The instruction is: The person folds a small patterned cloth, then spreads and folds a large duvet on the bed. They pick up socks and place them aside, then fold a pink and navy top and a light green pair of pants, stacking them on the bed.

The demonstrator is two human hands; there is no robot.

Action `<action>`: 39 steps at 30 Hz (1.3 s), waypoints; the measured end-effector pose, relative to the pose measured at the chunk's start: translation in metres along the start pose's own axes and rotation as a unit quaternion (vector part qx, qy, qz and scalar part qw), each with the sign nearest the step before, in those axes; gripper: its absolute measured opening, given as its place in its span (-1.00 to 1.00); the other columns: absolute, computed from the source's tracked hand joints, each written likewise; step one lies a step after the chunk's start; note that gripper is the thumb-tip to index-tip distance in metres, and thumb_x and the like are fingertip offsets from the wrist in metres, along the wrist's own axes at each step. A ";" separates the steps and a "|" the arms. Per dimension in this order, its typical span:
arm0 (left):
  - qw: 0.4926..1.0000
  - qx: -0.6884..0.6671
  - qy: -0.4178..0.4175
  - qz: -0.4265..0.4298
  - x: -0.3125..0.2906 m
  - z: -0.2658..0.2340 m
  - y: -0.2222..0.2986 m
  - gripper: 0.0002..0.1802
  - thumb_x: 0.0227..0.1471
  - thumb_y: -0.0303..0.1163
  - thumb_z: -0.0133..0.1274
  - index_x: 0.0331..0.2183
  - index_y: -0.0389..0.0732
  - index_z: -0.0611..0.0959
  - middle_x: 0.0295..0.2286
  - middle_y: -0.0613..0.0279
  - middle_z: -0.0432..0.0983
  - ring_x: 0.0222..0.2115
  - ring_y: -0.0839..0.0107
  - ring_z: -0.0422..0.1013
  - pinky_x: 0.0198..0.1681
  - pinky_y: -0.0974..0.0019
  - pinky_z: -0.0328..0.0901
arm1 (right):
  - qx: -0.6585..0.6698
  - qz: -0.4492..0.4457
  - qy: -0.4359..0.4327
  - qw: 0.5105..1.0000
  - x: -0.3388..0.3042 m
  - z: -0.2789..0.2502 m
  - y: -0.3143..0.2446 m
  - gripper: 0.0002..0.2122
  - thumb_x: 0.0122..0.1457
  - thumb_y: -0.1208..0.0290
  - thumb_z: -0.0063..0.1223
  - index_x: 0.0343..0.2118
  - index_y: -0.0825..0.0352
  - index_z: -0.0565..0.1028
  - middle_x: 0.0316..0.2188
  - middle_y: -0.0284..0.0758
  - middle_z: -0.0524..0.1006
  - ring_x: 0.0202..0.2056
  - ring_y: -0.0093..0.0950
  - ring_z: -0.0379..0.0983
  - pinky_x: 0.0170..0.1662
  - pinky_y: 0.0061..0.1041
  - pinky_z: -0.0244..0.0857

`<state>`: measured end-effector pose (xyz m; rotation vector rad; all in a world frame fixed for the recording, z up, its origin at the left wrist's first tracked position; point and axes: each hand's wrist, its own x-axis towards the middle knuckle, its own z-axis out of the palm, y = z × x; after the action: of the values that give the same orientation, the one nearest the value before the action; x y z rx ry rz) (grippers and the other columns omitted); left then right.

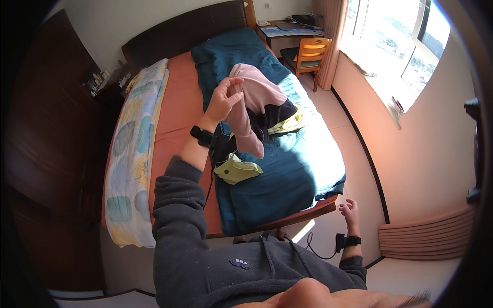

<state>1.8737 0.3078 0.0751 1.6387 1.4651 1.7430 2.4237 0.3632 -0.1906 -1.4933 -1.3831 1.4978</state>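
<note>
At six o'clock, nearest, is the person's hoodie [215,272]; beyond it a blue quilt [257,197] covers part of the bed [177,105]. Just below centre is a lime cloth [239,171], beside the left wrist's black strap [204,137]. The pink garment [257,90] is at twelve, over the quilt, partly hiding a dark cloth [275,116]. A patterned quilt [128,149] lies at nine; a chair [314,50] stands at one. The right hand [350,211] is at four, near the bed's corner, fingers loosely curled and parted. The left arm reaches from seven; the left hand [222,101], at eleven, pinches the pink garment between thumb and fingers.
</note>
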 end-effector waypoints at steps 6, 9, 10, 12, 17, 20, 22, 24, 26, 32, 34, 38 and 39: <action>0.994 -0.009 0.087 -0.066 -0.008 0.005 0.077 -0.44 -0.20 -0.71 -0.23 -0.05 -0.30 0.41 -0.05 0.15 0.29 -0.01 0.40 0.22 0.11 0.41 0.05 | -0.007 -0.098 -0.283 0.954 0.061 0.129 -0.109 -0.62 0.13 0.41 -0.06 0.00 0.40 0.22 -0.26 -0.18 0.51 -0.30 -0.49 0.47 -0.29 -0.61 0.28; 0.972 -0.150 0.140 -0.119 -0.038 0.005 0.100 -0.37 -0.24 -0.74 -0.31 -0.01 -0.29 0.40 -0.01 0.11 0.27 0.01 0.33 0.22 0.14 0.36 0.05 | 0.024 -0.151 -0.411 0.899 0.041 0.200 -0.136 -0.41 0.17 0.26 -0.03 0.17 0.31 -0.02 0.01 -0.12 0.32 -0.09 -0.44 0.35 -0.12 -0.50 0.27; 0.963 -0.188 0.150 -0.118 -0.051 0.002 0.109 -0.37 -0.24 -0.75 -0.30 -0.02 -0.29 0.42 -0.02 0.13 0.28 -0.01 0.34 0.23 0.11 0.37 0.09 | 0.061 -0.113 -0.454 0.882 0.031 0.221 -0.141 -0.29 0.12 0.28 0.06 0.20 0.32 -0.13 0.07 -0.07 0.22 -0.03 -0.40 0.30 -0.03 -0.48 0.23; 0.943 -0.280 0.153 -0.097 -0.077 -0.009 0.123 -0.37 -0.26 -0.77 -0.30 -0.04 -0.28 0.44 -0.05 0.15 0.31 -0.04 0.34 0.26 0.05 0.38 0.16 | 0.100 -0.039 -0.524 0.845 0.011 0.256 -0.151 -0.26 0.10 0.25 0.08 0.20 0.30 -0.14 0.09 -0.11 0.20 0.00 -0.39 0.29 -0.01 -0.46 0.22; 0.946 -0.292 0.129 -0.058 -0.185 -0.054 0.128 -0.42 -0.25 -0.82 -0.30 -0.19 -0.15 0.54 -0.13 0.15 0.40 -0.08 0.28 0.31 0.01 0.28 0.23 | 0.384 0.162 -0.636 0.649 -0.042 0.330 -0.179 -0.60 0.10 0.35 0.00 0.02 0.24 0.30 -0.04 -0.31 0.39 -0.07 -0.38 0.37 -0.01 -0.39 0.26; 0.949 -0.277 0.132 -0.069 -0.270 -0.085 0.126 -0.50 -0.22 -0.80 -0.25 -0.21 -0.21 0.53 -0.19 0.17 0.42 -0.08 0.30 0.31 0.01 0.29 0.21 | 0.334 -0.053 -0.561 0.755 -0.064 0.348 -0.220 -0.68 0.07 0.54 -0.06 -0.06 0.34 0.33 -0.17 -0.32 0.46 -0.17 -0.42 0.42 -0.08 -0.50 0.30; 0.921 0.017 0.265 -0.284 -0.315 -0.097 0.133 -0.56 -0.19 -0.75 -0.15 -0.18 -0.27 0.50 -0.21 0.19 0.42 -0.08 0.32 0.30 0.01 0.30 0.19 | 0.284 -0.151 -0.497 0.806 -0.089 0.358 -0.248 -0.70 0.03 0.65 -0.09 -0.11 0.37 0.34 -0.23 -0.34 0.46 -0.21 -0.51 0.41 -0.13 -0.57 0.29; 0.926 0.090 0.276 -0.242 -0.349 -0.083 0.145 -0.49 -0.09 -0.60 -0.02 -0.02 -0.29 0.33 -0.11 0.17 0.33 -0.10 0.33 0.30 0.02 0.30 0.17 | 0.201 -0.257 -0.507 0.798 -0.128 0.375 -0.269 -0.69 0.02 0.67 -0.05 -0.12 0.37 0.34 -0.24 -0.38 0.44 -0.23 -0.60 0.37 -0.17 -0.60 0.28; 0.918 0.030 0.336 -0.210 -0.368 -0.063 0.156 -0.40 -0.03 -0.50 0.03 0.06 -0.24 0.23 -0.06 0.17 0.28 -0.10 0.32 0.29 0.02 0.28 0.17 | 0.119 -0.446 -0.492 0.738 -0.179 0.391 -0.272 -0.64 -0.02 0.65 -0.02 -0.09 0.39 0.32 -0.20 -0.28 0.43 -0.21 -0.47 0.39 -0.14 -0.55 0.27; 0.866 -0.269 0.382 -0.176 -0.389 -0.070 0.169 -0.39 0.12 -0.29 -0.09 0.16 -0.05 0.08 -0.02 0.16 0.24 -0.04 0.27 0.26 0.02 0.17 0.21 | -0.201 -0.562 -0.604 0.529 -0.285 0.404 -0.237 -0.34 -0.25 0.55 0.11 0.05 0.38 0.21 -0.11 -0.08 0.26 -0.04 -0.10 0.22 0.03 -0.37 0.14; 0.872 -0.282 0.377 -0.137 -0.396 -0.084 0.168 -0.52 0.17 -0.38 -0.25 0.12 -0.13 0.16 -0.03 0.17 0.26 -0.05 0.31 0.28 0.01 0.22 0.23 | -0.110 -0.596 -0.637 0.477 -0.286 0.400 -0.236 -0.35 -0.26 0.51 0.08 0.05 0.39 0.24 -0.07 -0.08 0.28 0.00 -0.14 0.21 0.08 -0.35 0.09; 0.881 -0.255 0.375 -0.137 -0.406 -0.100 0.174 -0.62 0.14 -0.47 -0.33 0.02 -0.25 0.31 -0.08 0.10 0.33 -0.08 0.33 0.32 0.00 0.28 0.23 | -0.063 -0.445 -0.744 0.494 -0.262 0.388 -0.243 -0.50 -0.15 0.61 -0.02 -0.02 0.36 0.35 -0.14 -0.19 0.41 -0.15 -0.38 0.39 -0.09 -0.46 0.27; 0.892 -0.247 0.355 -0.133 -0.409 -0.108 0.181 -0.62 0.13 -0.47 -0.33 0.00 -0.25 0.32 -0.10 0.09 0.35 -0.10 0.32 0.33 0.00 0.27 0.23 | -0.037 -0.403 -0.735 0.544 -0.255 0.387 -0.242 -0.61 -0.07 0.65 -0.06 -0.09 0.39 0.38 -0.15 -0.26 0.41 -0.26 -0.54 0.41 -0.22 -0.56 0.32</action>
<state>1.9639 -0.1408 0.0271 0.5237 1.2480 2.4032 2.0424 0.0957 0.0475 0.9752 -2.3873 1.8360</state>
